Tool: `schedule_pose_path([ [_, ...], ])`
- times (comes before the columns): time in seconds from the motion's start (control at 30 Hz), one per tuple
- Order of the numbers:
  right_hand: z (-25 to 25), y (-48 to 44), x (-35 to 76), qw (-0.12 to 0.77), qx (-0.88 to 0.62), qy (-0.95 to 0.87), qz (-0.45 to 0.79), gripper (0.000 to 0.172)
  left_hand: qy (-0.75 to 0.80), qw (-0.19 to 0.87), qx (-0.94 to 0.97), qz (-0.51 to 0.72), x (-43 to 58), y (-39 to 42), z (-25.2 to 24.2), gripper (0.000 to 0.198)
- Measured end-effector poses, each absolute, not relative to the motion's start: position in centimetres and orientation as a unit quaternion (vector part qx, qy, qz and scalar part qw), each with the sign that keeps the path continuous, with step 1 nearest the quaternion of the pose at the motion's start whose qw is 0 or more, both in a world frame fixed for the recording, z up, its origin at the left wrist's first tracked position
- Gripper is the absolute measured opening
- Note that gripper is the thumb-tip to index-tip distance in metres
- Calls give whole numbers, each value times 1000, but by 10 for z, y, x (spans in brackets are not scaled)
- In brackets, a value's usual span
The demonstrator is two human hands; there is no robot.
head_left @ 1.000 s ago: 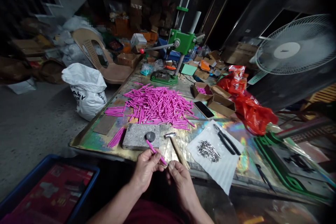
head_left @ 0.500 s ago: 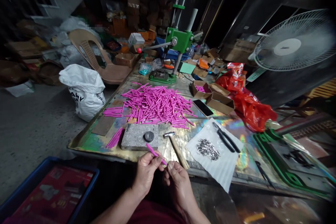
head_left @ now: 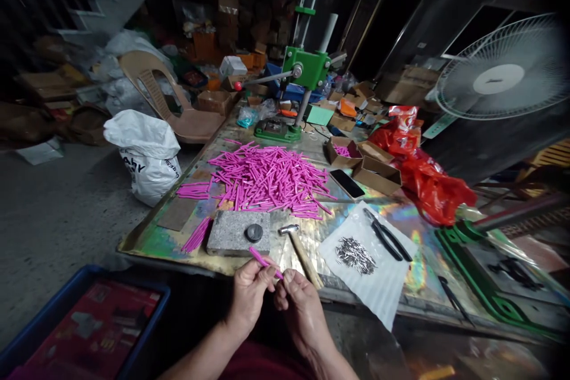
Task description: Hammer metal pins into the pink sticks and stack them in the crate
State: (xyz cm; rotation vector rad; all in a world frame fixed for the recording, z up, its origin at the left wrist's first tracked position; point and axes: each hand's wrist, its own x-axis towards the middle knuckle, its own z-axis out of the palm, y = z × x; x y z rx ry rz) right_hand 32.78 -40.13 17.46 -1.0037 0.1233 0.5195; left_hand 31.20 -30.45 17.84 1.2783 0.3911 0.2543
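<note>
My left hand [head_left: 252,286] pinches a thin pink tube [head_left: 257,256] just beyond the table's front edge. The tube slants down to my right hand [head_left: 297,291], whose closed thumb and fingers meet its near end. Whatever else sits in those right fingertips is too small to make out. Ahead of them lies a grey stone block [head_left: 229,231] with a dark round metal piece [head_left: 254,233] on top. A ball-peen hammer [head_left: 303,252] rests beside the block. Behind it spreads a big heap of pink tubes [head_left: 271,178]. Small metal pins [head_left: 355,255] are piled on a white foam sheet [head_left: 383,291].
Black-handled pliers [head_left: 388,234] lie on the sheet. A phone [head_left: 347,183] and open cardboard boxes [head_left: 376,174] sit farther back. A green hand press [head_left: 305,68] stands at the rear, a fan [head_left: 499,80] at right. A blue crate [head_left: 165,297] is low at left.
The whole view has shifted slightly. Both hands keep nearly the same grip and position around the pink tube, with only slight finger movement.
</note>
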Motion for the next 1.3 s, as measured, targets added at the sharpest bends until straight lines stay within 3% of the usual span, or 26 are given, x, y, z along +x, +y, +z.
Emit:
schedule_pose_path([
  [0.33, 171, -399, 334, 809, -527, 6, 260, 31, 197, 806, 541, 138, 318, -288, 174, 23],
  [0.6, 166, -412, 334, 778, -577, 25, 247, 35, 205, 721, 609, 259, 345, -247, 184, 11],
  [1.1, 148, -429, 328, 759, -598, 55, 250, 38, 195, 678, 651, 278, 358, -240, 176, 5],
  [1.2, 157, -439, 338, 714, -671, 25, 200, 39, 189, 663, 670, 275, 359, -240, 173, 6],
  [1.3, 161, -455, 361, 597, -797, -27, 87, 34, 167, 628, 714, 262, 358, -238, 173, 8],
])
